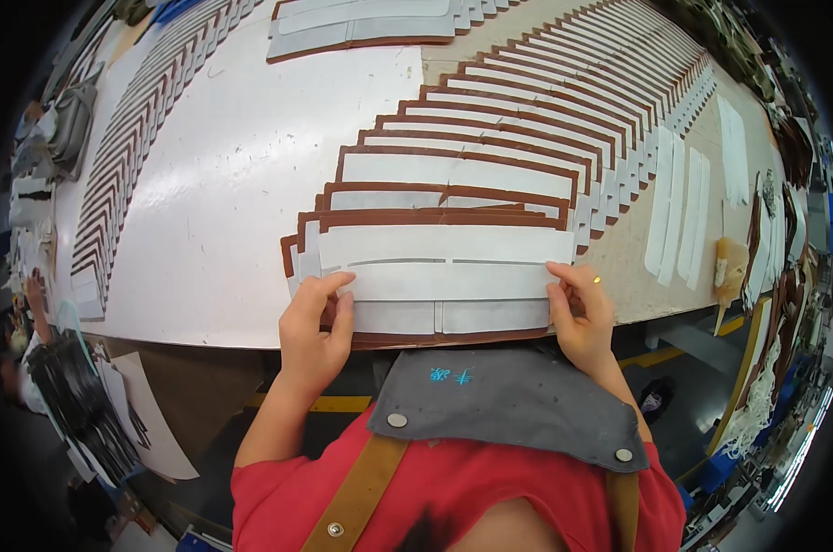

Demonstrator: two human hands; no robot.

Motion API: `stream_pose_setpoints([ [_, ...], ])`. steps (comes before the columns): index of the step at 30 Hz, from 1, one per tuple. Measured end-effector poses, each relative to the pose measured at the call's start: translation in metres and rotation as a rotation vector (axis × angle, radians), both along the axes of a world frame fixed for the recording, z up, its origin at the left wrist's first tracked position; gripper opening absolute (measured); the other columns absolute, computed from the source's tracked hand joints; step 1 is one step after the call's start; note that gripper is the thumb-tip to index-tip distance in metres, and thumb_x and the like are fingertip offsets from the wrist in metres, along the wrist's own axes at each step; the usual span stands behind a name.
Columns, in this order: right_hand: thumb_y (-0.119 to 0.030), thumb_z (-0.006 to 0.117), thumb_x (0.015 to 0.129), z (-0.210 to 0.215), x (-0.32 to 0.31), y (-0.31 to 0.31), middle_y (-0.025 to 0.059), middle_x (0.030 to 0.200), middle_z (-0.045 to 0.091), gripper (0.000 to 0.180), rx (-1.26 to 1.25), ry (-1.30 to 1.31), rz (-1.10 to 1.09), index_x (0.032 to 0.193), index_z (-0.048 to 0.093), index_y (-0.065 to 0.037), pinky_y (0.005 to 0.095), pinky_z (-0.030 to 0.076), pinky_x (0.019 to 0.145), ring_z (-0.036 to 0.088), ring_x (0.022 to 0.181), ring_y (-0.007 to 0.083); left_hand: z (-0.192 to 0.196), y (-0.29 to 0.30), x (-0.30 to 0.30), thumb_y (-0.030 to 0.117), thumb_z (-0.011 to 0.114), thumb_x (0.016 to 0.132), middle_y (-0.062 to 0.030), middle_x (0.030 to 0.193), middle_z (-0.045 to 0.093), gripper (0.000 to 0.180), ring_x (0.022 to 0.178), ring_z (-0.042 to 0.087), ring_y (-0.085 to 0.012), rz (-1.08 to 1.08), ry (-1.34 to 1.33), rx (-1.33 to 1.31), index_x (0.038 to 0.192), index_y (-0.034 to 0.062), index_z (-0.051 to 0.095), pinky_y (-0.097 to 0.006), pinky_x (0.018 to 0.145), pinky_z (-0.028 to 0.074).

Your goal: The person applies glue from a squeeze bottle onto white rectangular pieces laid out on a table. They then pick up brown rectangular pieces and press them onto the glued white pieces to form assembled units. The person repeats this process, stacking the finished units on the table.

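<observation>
**White strip held at both ends over a brown-edged panel, near edge of the worktable**

Nearest the table's front edge: brown-edged panel point(453, 317), lying flat, overhanging slightly toward the apron. Laid across it, long white strip point(448, 281), pinched at both ends. Left hand point(315, 322) at the strip's left end, fingers curled narrow, tips pressing the strip down onto the panel. Right hand point(582, 308) at the right end, thumb and forefinger closed on the corner, a ring visible on one finger.

Handling, judged from appearance: thin, light, flexible sheet stock, likely to sag or buckle if lifted from one end only; best taken at the two short ends, as shown, and kept taut. Surface apparently smooth, so prone to slipping out of alignment unless pressed flat. Edges probably easy to crease.

Beyond the hands: overlapping row of finished panels point(527, 138), fanned like shingles toward the table's far right corner. Toward the right edge: loose white strips point(678, 216) lying parallel. Along the left edge: second fanned row point(131, 138). At the far edge: grey-white pieces point(366, 28). Bare white table sheet point(241, 184) between the rows.
</observation>
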State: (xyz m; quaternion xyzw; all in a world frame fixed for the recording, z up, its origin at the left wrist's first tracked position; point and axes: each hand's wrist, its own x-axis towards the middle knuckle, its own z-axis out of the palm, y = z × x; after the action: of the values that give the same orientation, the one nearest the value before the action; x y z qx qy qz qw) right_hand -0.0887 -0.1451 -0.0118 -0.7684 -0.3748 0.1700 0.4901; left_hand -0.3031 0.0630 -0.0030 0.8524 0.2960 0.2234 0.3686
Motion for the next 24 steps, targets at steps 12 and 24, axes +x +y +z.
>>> stream_pose_setpoints([
  [12,0.006,0.06,0.08,0.006,0.004,0.007,0.0049,0.077,0.053,0.029,-0.119,-0.108,0.052,0.107,0.065,-0.004,0.0207,0.04,0.051,0.047,0.059,0.0087,0.008,0.004,0.003,-0.007,0.058,0.078,-0.0051,0.072,0.048,0.038,0.058,0.046,-0.0116,-0.031,0.167,-0.05,0.114,0.0052,0.061,-0.023,0.053,0.04],
  [24,0.008,0.06,0.077,0.004,0.003,0.006,0.0041,0.076,0.053,0.031,-0.169,-0.131,0.042,0.106,0.066,-0.003,0.0206,0.037,0.05,0.046,0.058,0.0085,0.011,0.009,0.003,-0.005,0.06,0.079,-0.0045,0.07,0.049,0.04,0.052,0.047,-0.0103,-0.059,0.202,-0.087,0.118,0.0056,0.059,-0.023,0.049,0.041],
])
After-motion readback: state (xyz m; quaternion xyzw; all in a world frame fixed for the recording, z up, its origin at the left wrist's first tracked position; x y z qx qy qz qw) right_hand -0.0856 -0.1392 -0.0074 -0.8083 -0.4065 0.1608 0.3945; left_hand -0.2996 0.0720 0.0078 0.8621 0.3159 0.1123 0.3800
